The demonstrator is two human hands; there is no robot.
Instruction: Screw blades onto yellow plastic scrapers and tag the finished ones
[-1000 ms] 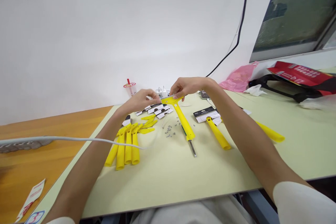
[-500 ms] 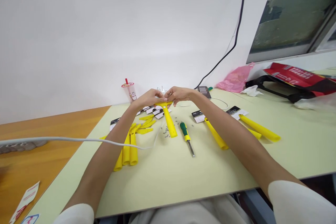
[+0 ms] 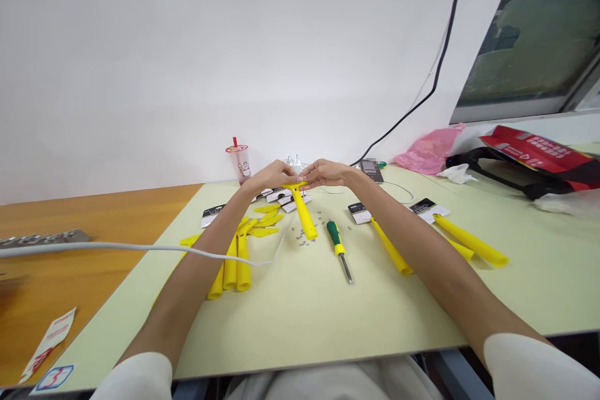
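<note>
Both hands meet over the middle of the table at the head of a yellow T-shaped plastic tool (image 3: 304,212), its hollow handle pointing down toward me. My left hand (image 3: 275,176) is closed on the left end of the head. My right hand (image 3: 325,174) pinches the right end. Small screws (image 3: 307,236) lie scattered below the handle. To their right rests a screwdriver (image 3: 338,249) with a green and yellow grip. Several yellow handles (image 3: 242,262) lie by my left forearm, with flat yellow blade-shaped pieces (image 3: 267,222) behind them.
More yellow handles (image 3: 471,240) and black-and-white cards (image 3: 429,209) lie to the right. A cup with a red straw (image 3: 239,162) stands by the wall. A white cable (image 3: 178,250) crosses from the left. A pink bag (image 3: 429,149) and a red package (image 3: 534,153) sit at the back right.
The view has shifted slightly, so the table things appear a little farther right. Both hands still hold the yellow tool; my right fingers look straighter along its head.
</note>
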